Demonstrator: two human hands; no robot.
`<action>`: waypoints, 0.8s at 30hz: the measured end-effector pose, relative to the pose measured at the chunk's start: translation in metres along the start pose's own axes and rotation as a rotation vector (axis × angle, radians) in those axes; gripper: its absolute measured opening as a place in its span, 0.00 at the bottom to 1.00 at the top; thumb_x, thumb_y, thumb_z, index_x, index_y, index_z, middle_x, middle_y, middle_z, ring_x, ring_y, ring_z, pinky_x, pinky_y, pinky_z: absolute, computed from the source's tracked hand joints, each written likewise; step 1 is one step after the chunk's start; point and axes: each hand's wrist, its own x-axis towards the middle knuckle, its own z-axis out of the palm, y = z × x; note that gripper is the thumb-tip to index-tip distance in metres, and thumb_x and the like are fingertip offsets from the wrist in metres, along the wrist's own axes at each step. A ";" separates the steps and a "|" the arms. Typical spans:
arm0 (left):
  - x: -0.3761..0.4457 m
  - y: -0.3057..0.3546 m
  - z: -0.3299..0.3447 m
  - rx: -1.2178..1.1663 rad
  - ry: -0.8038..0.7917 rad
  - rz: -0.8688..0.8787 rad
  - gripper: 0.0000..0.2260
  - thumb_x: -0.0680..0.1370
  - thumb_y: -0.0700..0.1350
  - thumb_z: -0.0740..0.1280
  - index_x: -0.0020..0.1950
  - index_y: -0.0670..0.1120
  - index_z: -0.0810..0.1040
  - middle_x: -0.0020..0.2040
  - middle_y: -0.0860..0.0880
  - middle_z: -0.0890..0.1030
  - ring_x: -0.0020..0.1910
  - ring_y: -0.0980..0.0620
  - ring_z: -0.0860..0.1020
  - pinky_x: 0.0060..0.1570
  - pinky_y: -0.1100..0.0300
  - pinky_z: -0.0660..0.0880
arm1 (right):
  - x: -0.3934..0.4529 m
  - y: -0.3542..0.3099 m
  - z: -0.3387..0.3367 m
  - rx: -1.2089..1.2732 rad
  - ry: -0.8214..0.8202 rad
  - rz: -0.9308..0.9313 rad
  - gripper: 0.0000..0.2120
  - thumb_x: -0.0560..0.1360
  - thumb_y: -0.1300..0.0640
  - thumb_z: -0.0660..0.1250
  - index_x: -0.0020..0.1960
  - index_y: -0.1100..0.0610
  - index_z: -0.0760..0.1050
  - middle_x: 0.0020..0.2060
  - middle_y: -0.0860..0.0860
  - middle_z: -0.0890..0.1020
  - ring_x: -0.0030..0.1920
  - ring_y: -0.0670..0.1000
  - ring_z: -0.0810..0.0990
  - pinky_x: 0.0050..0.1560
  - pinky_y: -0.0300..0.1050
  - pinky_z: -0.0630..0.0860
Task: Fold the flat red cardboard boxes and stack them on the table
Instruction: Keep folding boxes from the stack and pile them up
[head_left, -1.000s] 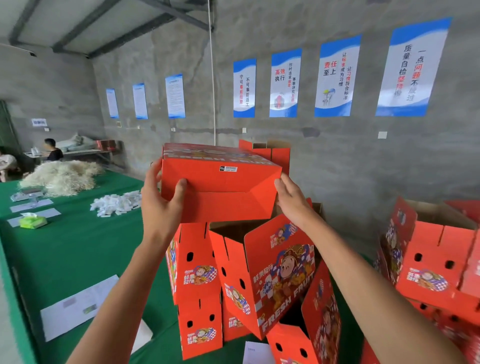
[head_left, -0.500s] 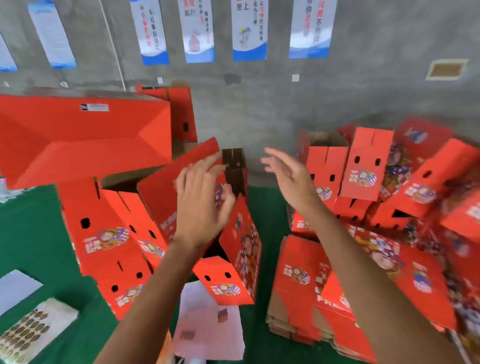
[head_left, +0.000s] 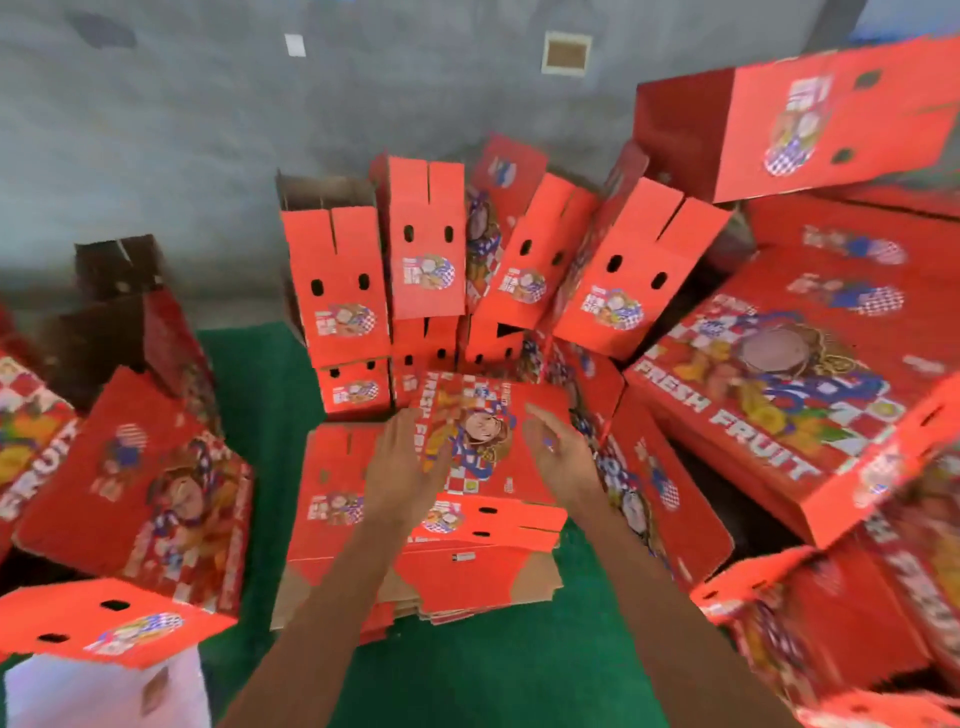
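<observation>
Both the left hand (head_left: 410, 467) and the right hand (head_left: 563, 457), fingers straight and empty, reach over the top flat box (head_left: 493, 441) of a pile (head_left: 457, 577), seemingly just above it.

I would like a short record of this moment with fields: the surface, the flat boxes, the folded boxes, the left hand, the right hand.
surface: green table cover
flat boxes: pile of flat red boxes in the middle, top sheet printed side up
folded boxes: upright folded boxes behind the pile, near the grey wall; more on both sides
left hand: left hand over the top sheet, fingers straight, holding nothing
right hand: right hand over the same sheet, fingers relaxed, holding nothing
contact: blurred, cannot tell whether either hand touches the sheet
</observation>
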 end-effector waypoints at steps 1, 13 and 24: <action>0.004 0.002 0.016 -0.053 -0.043 -0.056 0.27 0.82 0.54 0.68 0.79 0.48 0.67 0.74 0.44 0.71 0.74 0.43 0.69 0.71 0.46 0.69 | 0.002 0.021 -0.009 -0.086 0.039 0.052 0.18 0.84 0.47 0.63 0.72 0.52 0.77 0.65 0.47 0.82 0.65 0.48 0.80 0.66 0.49 0.75; 0.016 -0.044 0.047 -0.089 -0.142 -0.598 0.26 0.78 0.63 0.69 0.64 0.43 0.78 0.49 0.46 0.84 0.45 0.46 0.84 0.50 0.43 0.83 | -0.016 0.095 0.004 0.215 -0.010 0.496 0.22 0.84 0.45 0.64 0.74 0.52 0.70 0.64 0.51 0.81 0.50 0.43 0.80 0.53 0.40 0.74; -0.010 0.050 -0.136 -0.385 0.311 -0.287 0.14 0.76 0.62 0.73 0.50 0.52 0.84 0.41 0.55 0.86 0.39 0.57 0.84 0.39 0.57 0.81 | -0.017 -0.124 -0.045 0.642 0.260 0.122 0.10 0.76 0.49 0.70 0.56 0.42 0.85 0.50 0.43 0.88 0.53 0.48 0.86 0.55 0.52 0.83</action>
